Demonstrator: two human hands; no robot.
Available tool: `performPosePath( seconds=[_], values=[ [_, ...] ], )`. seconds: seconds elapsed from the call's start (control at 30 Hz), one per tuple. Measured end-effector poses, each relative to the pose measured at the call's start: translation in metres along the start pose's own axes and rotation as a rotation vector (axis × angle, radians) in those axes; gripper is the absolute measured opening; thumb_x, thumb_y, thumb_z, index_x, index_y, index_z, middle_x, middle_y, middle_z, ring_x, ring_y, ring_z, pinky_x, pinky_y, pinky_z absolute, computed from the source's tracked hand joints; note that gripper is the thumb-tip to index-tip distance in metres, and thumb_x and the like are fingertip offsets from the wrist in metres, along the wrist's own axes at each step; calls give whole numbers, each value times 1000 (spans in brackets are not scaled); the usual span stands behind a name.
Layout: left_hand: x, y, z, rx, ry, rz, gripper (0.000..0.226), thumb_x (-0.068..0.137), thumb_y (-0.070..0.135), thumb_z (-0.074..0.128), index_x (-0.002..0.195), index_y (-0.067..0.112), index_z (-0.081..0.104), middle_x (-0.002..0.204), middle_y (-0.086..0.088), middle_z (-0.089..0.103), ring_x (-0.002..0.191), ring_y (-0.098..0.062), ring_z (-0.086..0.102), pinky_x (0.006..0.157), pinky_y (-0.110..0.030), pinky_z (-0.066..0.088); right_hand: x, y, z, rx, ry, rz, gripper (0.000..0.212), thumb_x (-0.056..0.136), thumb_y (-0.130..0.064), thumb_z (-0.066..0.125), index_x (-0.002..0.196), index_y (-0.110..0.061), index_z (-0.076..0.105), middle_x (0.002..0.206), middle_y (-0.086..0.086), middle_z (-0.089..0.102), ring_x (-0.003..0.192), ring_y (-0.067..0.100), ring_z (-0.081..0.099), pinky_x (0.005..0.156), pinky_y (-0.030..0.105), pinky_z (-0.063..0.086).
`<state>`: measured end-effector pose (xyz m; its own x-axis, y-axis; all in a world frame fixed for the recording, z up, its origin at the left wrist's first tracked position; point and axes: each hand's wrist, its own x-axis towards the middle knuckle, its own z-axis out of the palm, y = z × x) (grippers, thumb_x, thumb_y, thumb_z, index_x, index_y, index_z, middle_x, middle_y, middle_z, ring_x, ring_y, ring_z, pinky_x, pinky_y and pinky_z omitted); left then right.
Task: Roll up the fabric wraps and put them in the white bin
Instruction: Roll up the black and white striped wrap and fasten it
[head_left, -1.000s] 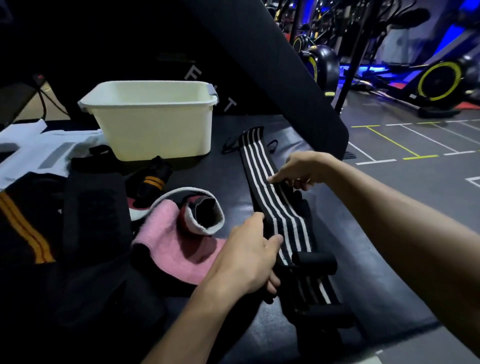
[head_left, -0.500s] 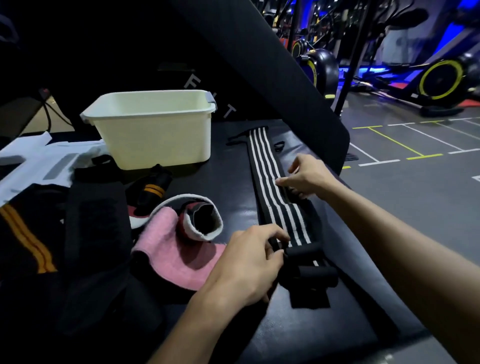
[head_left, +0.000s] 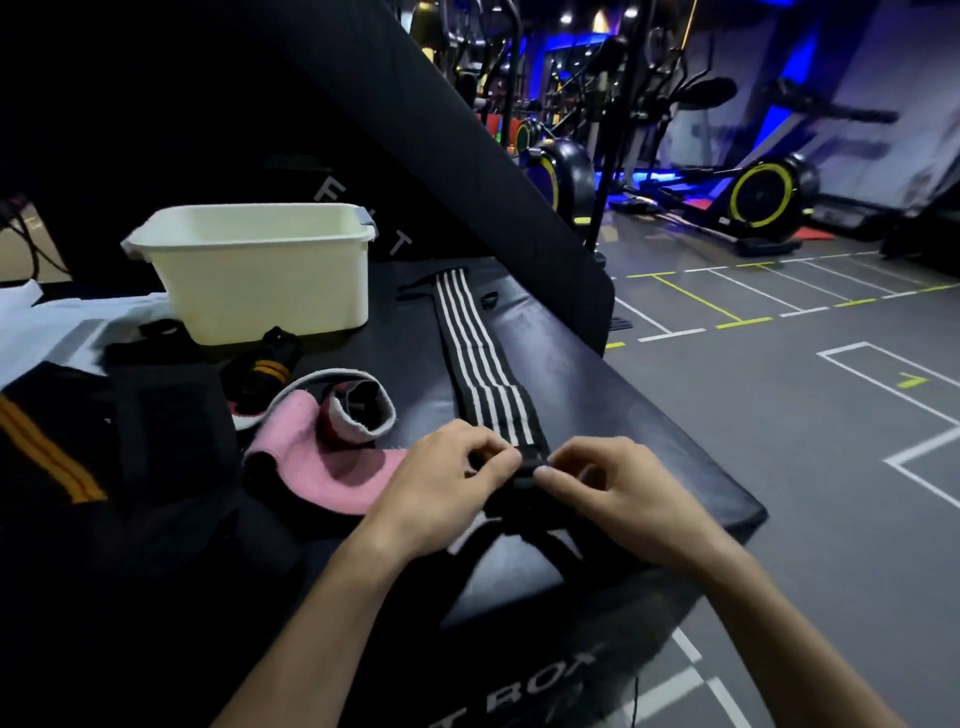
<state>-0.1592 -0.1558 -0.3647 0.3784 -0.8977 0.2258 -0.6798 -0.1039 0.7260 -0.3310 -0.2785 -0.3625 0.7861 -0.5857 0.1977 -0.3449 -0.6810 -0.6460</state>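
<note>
A long black wrap with white stripes (head_left: 480, 358) lies stretched out on the black padded box top (head_left: 613, 415), running away from me. Its near end is folded into a small dark roll between my hands. My left hand (head_left: 447, 483) pinches the left side of that roll with curled fingers. My right hand (head_left: 618, 493) pinches the right side, thumb and fingertips meeting at the roll. The white bin (head_left: 260, 270) stands at the back left, open side up; its inside is hidden from here.
A pink and white wrap (head_left: 322, 447) lies left of my hands, partly curled. A black wrap with orange stripes (head_left: 265, 358) sits in front of the bin. Dark fabric (head_left: 78, 467) covers the left. The box edge drops to the gym floor (head_left: 779, 415) on the right.
My right hand came down the striped wrap to its near end and joined my left hand there. Both now pinch the folded end. The view has tilted lower.
</note>
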Motion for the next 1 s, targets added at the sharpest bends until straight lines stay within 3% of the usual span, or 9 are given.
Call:
performPosePath(
  seconds=[0.13,0.3,0.4,0.47,0.63,0.8,1.0],
  values=[
    [-6,-2,-3,-20,3,29,5,93,26,73,89,26,75,74,20,69,59,4,59,61,-10,44,-12,-7,5,-21,46,-72,21,83,-40,81,92,-22,75,76,-7,73,70,5,68,66,21,52],
    [-9,-9,-5,-101,6,16,16,87,19,80,97,30,74,79,22,71,62,-3,63,62,-20,54,-19,-1,9,120,88,-122,20,77,-25,88,92,-22,76,72,-10,71,63,3,62,62,12,43],
    [-7,-11,-6,-100,36,11,28,84,21,83,109,33,76,81,19,71,67,-9,63,68,-22,54,-27,7,16,279,105,-117,18,79,-18,87,92,-22,74,77,-6,73,65,6,65,64,19,49],
    [-5,-13,-4,-78,48,10,25,83,23,83,106,32,78,80,18,72,65,-4,61,69,-21,52,-33,9,18,340,126,-140,19,80,-15,86,91,-23,73,80,-4,72,67,10,65,64,22,50],
    [-6,-10,1,-47,6,37,15,84,22,83,97,29,78,83,18,75,79,3,68,75,-19,52,-39,5,21,256,128,-258,21,81,-17,85,91,-28,71,90,-7,71,78,17,67,68,28,52],
    [-9,-7,3,-3,-51,92,13,85,21,83,94,27,76,83,16,75,79,1,69,73,-16,51,-45,6,20,169,174,-328,24,78,-9,86,88,-24,71,87,-13,69,82,14,65,69,18,48],
    [-19,-1,9,-66,-47,176,28,88,15,80,108,33,72,90,12,72,84,-11,68,72,-25,55,-49,7,21,124,248,-373,28,76,-3,85,84,-21,66,88,-14,66,85,14,62,68,21,46]
  ],
)
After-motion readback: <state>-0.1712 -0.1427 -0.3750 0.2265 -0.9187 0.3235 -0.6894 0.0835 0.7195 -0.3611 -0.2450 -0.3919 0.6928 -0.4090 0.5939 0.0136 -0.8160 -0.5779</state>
